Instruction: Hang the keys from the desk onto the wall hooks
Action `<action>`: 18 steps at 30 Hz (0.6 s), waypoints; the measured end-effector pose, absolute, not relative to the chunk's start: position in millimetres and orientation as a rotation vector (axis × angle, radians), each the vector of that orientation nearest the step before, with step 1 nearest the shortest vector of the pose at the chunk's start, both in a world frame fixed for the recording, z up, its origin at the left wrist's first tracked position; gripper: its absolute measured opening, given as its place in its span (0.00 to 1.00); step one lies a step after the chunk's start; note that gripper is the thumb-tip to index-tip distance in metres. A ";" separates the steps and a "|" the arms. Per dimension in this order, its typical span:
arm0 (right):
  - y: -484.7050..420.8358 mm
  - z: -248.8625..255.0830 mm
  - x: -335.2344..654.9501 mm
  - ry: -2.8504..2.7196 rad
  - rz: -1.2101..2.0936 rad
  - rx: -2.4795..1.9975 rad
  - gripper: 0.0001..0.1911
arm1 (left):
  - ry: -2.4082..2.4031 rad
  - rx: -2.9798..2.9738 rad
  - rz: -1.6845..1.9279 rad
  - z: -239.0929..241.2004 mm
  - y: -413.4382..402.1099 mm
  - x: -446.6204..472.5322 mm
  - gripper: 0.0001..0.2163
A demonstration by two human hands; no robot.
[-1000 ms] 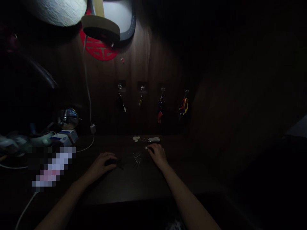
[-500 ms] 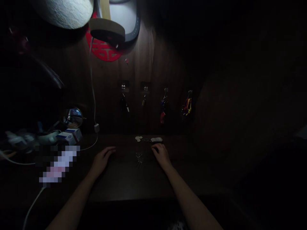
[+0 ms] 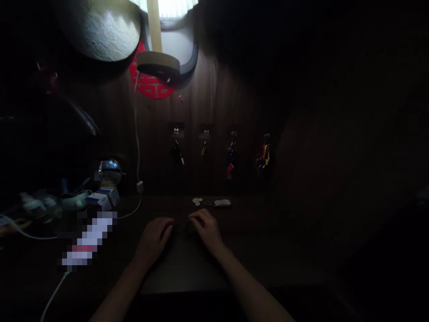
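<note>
Over the dark desktop, my left hand [image 3: 157, 235] is open, its fingers stretched towards the right and the thumb apart. My right hand [image 3: 208, 229] faces it across a small gap, fingers loosely bent and open. It is over the spot where small shiny metal pieces lie. Those pieces are now mostly hidden and too dark to make out. Just beyond my right hand lie several round coin-like discs [image 3: 197, 201], small metal rings [image 3: 208, 204] and a silver-grey key fob [image 3: 222, 203].
Keys [image 3: 203, 148] and other key bunches hang from hooks on the wooden wall. A lamp base [image 3: 158, 62] with a white cable [image 3: 137, 134] is above. At left are a blue-and-white box [image 3: 100, 200], a round mirror [image 3: 110, 166] and clutter. The desk's front edge [image 3: 187, 292] is nearby.
Both hands have moved inward, closing the gap between them. My right hand has gone left, over the small metal pieces. The view has tilted up slightly.
</note>
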State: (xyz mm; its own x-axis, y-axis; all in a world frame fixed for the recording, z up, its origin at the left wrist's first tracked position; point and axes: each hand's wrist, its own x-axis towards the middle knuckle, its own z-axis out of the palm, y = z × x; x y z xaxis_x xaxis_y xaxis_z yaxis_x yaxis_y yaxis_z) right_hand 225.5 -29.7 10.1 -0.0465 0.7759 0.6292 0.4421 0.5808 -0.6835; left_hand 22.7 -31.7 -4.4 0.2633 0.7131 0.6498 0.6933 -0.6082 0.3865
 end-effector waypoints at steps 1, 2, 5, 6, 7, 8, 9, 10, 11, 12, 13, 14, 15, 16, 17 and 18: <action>-29.9 8.8 217.5 -1.705 0.400 -1.004 0.07 | 1.380 2.500 1.280 -4.7 -32.1 23.6 0.12; -30.1 7.4 210.6 -1.725 0.430 -0.990 0.06 | 1.383 2.516 1.274 -5.1 -32.0 23.9 0.12; -31.3 3.3 197.4 -1.728 0.500 -0.987 0.06 | 1.381 2.546 1.278 -6.6 -29.7 23.2 0.11; -31.9 2.2 195.3 -1.712 0.515 -0.996 0.06 | 1.367 2.560 1.276 -7.2 -28.9 22.8 0.11; -32.6 1.3 194.1 -1.695 0.525 -1.005 0.06 | 1.349 2.576 1.273 -7.9 -28.3 22.5 0.11; -33.3 0.5 193.6 -1.681 0.531 -1.010 0.06 | 1.331 2.591 1.272 -8.6 -27.9 22.4 0.10; -34.0 -0.2 193.5 -1.670 0.533 -1.014 0.05 | 1.314 2.603 1.278 -9.3 -27.7 22.5 0.10; -34.5 -0.8 193.6 -1.658 0.533 -1.016 0.05 | 1.301 2.611 1.291 -10.0 -27.8 22.7 0.10; -34.9 -1.3 193.9 -1.646 0.532 -1.017 0.05 | 1.294 2.615 1.303 -10.7 -28.0 23.0 0.09; -35.3 -1.5 194.0 -1.633 0.530 -1.016 0.05 | 1.289 2.616 1.307 -11.3 -28.2 23.4 0.09; -35.6 -1.7 194.1 -1.621 0.529 -1.012 0.05 | 1.282 2.617 1.299 -11.6 -28.5 23.7 0.10; -35.8 -1.7 194.1 -1.612 0.530 -1.009 0.05 | 1.273 2.618 1.281 -11.8 -28.8 24.0 0.09; -35.9 -1.5 193.9 -1.605 0.532 -1.007 0.05 | 1.257 2.620 1.252 -11.7 -29.1 24.3 0.09; -36.0 -1.3 193.7 -1.600 0.533 -1.006 0.05 | 1.238 2.622 1.217 -11.3 -29.5 24.5 0.09; -36.1 -1.0 193.4 -1.594 0.533 -1.006 0.05 | 1.216 2.621 1.184 -10.7 -29.9 24.6 0.09; -36.2 -0.8 193.1 -1.587 0.532 -1.005 0.04 | 1.197 2.618 1.157 -10.0 -30.3 24.8 0.09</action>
State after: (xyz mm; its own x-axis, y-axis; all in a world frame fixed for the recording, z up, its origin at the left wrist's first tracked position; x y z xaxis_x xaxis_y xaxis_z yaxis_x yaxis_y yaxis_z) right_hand 193.1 -36.2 -0.8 -0.0086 0.8271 0.5619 0.3212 0.5345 -0.7818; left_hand 24.8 -30.3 -10.0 0.4245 0.6657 0.6138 0.6363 -0.7016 0.3208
